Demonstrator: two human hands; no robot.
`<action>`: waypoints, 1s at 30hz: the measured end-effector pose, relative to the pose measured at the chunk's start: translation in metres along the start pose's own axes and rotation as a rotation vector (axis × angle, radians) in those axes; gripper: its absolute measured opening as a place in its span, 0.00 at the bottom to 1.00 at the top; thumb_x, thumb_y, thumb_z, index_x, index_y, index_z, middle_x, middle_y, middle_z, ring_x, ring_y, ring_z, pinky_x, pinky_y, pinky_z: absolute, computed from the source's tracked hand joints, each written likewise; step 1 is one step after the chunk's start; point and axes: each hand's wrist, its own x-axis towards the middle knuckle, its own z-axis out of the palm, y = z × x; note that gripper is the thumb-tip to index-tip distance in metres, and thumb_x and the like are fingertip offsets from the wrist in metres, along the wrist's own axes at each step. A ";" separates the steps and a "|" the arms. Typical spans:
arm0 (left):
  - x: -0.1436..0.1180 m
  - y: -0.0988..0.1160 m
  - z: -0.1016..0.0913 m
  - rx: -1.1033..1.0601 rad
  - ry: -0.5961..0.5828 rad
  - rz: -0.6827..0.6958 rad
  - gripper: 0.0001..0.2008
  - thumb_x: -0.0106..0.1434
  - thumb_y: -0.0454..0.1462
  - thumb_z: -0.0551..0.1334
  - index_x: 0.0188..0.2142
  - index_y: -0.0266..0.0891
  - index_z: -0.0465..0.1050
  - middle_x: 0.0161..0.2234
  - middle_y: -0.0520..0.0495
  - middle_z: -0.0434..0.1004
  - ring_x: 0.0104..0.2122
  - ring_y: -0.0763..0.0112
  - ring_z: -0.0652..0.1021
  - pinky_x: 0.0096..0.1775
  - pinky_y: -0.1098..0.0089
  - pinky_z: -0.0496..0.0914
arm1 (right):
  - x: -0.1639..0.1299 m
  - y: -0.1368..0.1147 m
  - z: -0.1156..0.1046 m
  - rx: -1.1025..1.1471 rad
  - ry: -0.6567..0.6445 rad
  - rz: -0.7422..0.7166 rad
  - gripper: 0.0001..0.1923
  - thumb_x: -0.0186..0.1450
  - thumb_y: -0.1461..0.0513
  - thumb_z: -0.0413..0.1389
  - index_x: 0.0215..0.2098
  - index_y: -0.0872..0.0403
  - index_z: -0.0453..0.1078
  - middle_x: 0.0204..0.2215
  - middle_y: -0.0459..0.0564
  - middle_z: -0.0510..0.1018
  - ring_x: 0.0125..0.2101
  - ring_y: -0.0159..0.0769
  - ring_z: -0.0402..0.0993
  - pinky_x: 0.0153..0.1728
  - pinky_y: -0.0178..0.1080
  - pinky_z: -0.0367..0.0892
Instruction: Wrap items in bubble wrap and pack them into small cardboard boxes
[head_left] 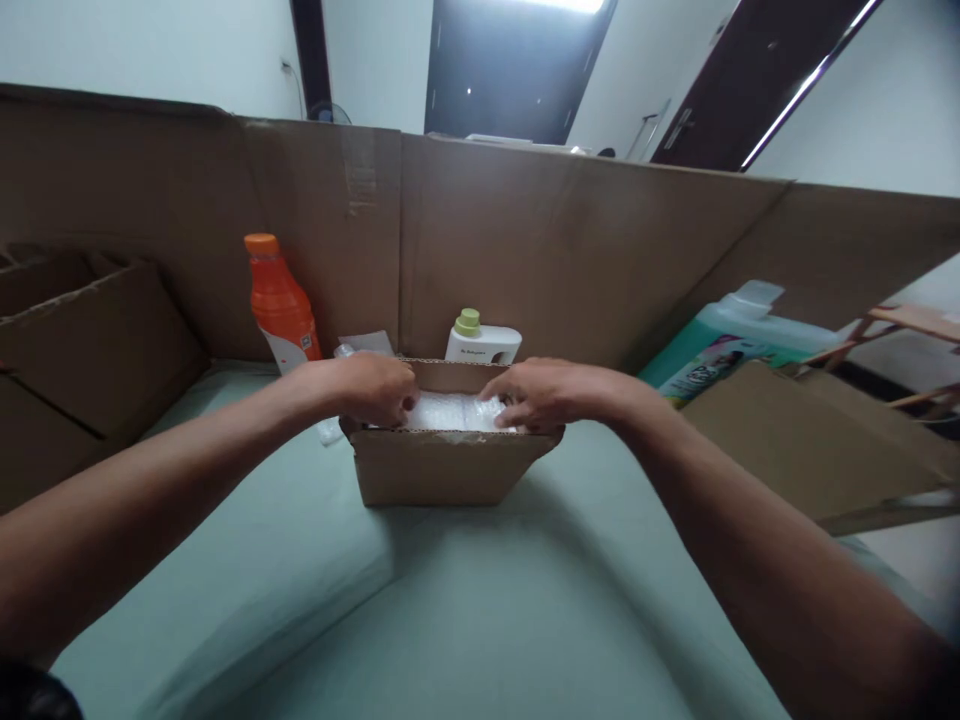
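Cardboard box, both hands inside the mouth, on bubble wrap

Labels first. White bottle (486, 345), green cap: one line of small dark print, too soft to read reliably. Teal jug (731, 345): label with big white letters and a picture, wording not legible. Orange bottle (281, 300): square code on the label; no words I can make out.

Count: 3 containers as above, 1 small cardboard box (435, 470), 2 hands. White bottle just behind the box, orange one behind-left, jug well right and tilted. Cardboard partition (540, 230) runs behind all three.

Bubble wrap (446, 412) sits inside the box, near the rim; box stands upright on pale green cloth (525, 610).

Left hand (379, 390): fingers curled at the wrap, tips hidden; can't tell if the grip is closed on it. Right hand (536, 393): thumb and fingers apart, touching wrap; can't tell if it's pinching.
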 end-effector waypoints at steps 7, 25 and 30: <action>-0.092 0.000 0.067 -0.432 0.933 -0.122 0.16 0.67 0.45 0.60 0.50 0.42 0.75 0.47 0.43 0.79 0.45 0.61 0.79 0.47 0.64 0.72 | -0.083 0.048 0.043 0.449 0.522 0.075 0.19 0.62 0.49 0.56 0.41 0.52 0.78 0.34 0.52 0.83 0.34 0.43 0.78 0.35 0.43 0.72; -0.109 0.027 0.195 -1.128 0.750 -0.481 0.29 0.49 0.52 0.70 0.45 0.37 0.72 0.41 0.40 0.82 0.42 0.51 0.81 0.45 0.57 0.75 | -0.045 -0.039 0.192 0.935 0.649 0.014 0.38 0.54 0.46 0.67 0.58 0.51 0.67 0.54 0.58 0.78 0.55 0.56 0.73 0.53 0.56 0.71; -0.167 0.023 0.171 -0.950 0.784 -0.623 0.25 0.48 0.55 0.69 0.35 0.38 0.75 0.33 0.43 0.82 0.34 0.54 0.80 0.37 0.59 0.75 | -0.059 -0.087 0.168 0.938 0.663 -0.089 0.40 0.54 0.47 0.68 0.61 0.51 0.66 0.56 0.58 0.77 0.56 0.57 0.72 0.56 0.58 0.68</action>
